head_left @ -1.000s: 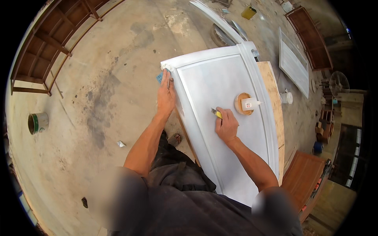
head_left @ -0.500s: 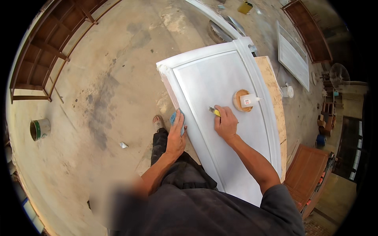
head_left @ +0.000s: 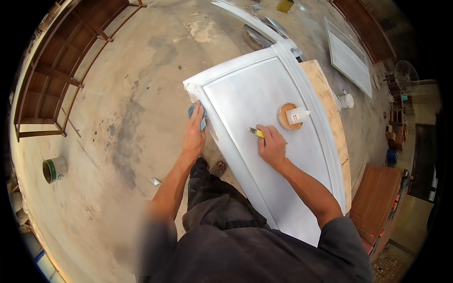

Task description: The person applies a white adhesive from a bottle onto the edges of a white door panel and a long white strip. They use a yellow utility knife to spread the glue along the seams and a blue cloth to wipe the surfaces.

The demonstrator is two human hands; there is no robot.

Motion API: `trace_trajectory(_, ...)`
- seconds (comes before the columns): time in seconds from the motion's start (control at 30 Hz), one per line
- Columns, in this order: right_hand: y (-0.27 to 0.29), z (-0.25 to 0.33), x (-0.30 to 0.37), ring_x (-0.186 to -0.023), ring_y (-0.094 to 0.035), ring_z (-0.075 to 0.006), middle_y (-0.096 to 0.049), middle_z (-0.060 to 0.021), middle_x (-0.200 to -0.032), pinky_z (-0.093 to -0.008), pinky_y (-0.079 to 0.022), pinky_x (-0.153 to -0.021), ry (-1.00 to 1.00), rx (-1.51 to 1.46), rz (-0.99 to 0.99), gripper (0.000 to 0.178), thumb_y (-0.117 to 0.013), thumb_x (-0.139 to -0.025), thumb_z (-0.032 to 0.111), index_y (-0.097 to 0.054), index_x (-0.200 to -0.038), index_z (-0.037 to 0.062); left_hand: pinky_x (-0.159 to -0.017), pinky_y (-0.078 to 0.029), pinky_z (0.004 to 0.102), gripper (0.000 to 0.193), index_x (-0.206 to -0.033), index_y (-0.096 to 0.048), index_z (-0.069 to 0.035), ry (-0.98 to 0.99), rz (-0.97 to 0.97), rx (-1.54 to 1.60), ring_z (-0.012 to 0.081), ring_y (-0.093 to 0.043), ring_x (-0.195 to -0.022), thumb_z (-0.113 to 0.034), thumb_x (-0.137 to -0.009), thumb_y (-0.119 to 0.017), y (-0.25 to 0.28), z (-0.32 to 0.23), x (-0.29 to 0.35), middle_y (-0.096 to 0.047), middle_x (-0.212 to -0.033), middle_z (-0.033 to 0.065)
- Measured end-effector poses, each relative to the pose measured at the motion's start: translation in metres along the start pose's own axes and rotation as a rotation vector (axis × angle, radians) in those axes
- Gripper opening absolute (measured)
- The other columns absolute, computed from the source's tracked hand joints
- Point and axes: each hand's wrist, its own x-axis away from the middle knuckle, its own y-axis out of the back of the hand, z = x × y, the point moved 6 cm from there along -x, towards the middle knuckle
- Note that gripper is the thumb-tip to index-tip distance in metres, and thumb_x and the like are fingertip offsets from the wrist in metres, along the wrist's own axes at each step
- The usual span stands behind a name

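Head view: the left hand grips a blue pad, its fingers laid along it, and holds it against the left edge of a white panel, just below the far left corner. That corner carries a rough, cream-coloured patch, and brownish streaks show along the edge beside the pad. The panel lies face up in front of the person and to their right, with a raised border around a flat middle.

The right hand is over the middle of the panel, closed around a small scraper with a yellow handle; its blade points away to the left. Whether the blade touches the surface, I cannot tell.

On the panel, beyond the right hand and a little to its right, sits a round tan tub with a white bottle lying across it. A bare wooden board shows along the panel's right side. On the floor to the right are a white bucket and another white panel, the latter farther off. A metal can with a green band lies well apart on the left, and a brown wooden frame fills the upper left.
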Motion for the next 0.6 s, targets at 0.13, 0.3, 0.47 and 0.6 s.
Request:
trace_trajectory(0.13,0.001,0.004,0.0,-0.085,-0.062,-0.029,-0.06,-0.01,-0.098,-0.0397,-0.054,-0.07,0.007,-0.01,0.016,0.04,-0.064,-0.079,0.003,-0.064,-0.118,0.0071,-0.116,-0.041,0.0465,0.053,-0.145,-0.049,0.007,0.049,-0.004,0.003,0.0448,-0.045,-0.142,0.012,-0.093,-0.058,0.003,0.014,-0.019,-0.043,-0.157,0.0253)
trace_trajectory(0.3,0.003,-0.001,-0.001,-0.085,-0.063,-0.0291,-0.06,-0.0105,-0.098,-0.0397,-0.054,-0.072,-0.034,-0.017,0.008,0.04,-0.065,-0.079,0.003,-0.064,-0.119,0.0072,-0.118,-0.038,0.0516,0.065,-0.147,-0.048,0.006,-0.062,0.353,0.085,0.0474,-0.04,-0.145,0.013,-0.085,-0.064,-0.021,-0.088,0.14,-0.044,-0.157,0.0243)
trace_trajectory(0.47,0.004,-0.006,0.004,-0.088,-0.064,-0.0285,-0.059,-0.0107,-0.098,-0.04,-0.055,-0.077,-0.019,-0.015,-0.012,0.039,-0.067,-0.079,0.006,-0.064,-0.118,0.0075,-0.122,-0.027,0.0466,0.059,-0.159,-0.029,0.004,-0.031,0.001,-0.034,0.0449,-0.032,-0.15,-0.001,-0.104,-0.049,0.016,-0.013,-0.023,-0.033,-0.163,0.0278)
trace_trajectory(0.6,0.002,0.0,0.0,-0.086,-0.063,-0.0273,-0.06,-0.0098,-0.097,-0.0391,-0.055,-0.076,0.013,-0.037,-0.027,0.037,-0.067,-0.079,0.006,-0.064,-0.116,0.007,-0.122,-0.028,0.0492,0.057,-0.155,-0.032,0.007,-0.116,0.028,-0.228,0.0475,-0.036,-0.146,-0.011,-0.105,-0.053,0.012,0.016,-0.112,-0.036,-0.16,0.0302)
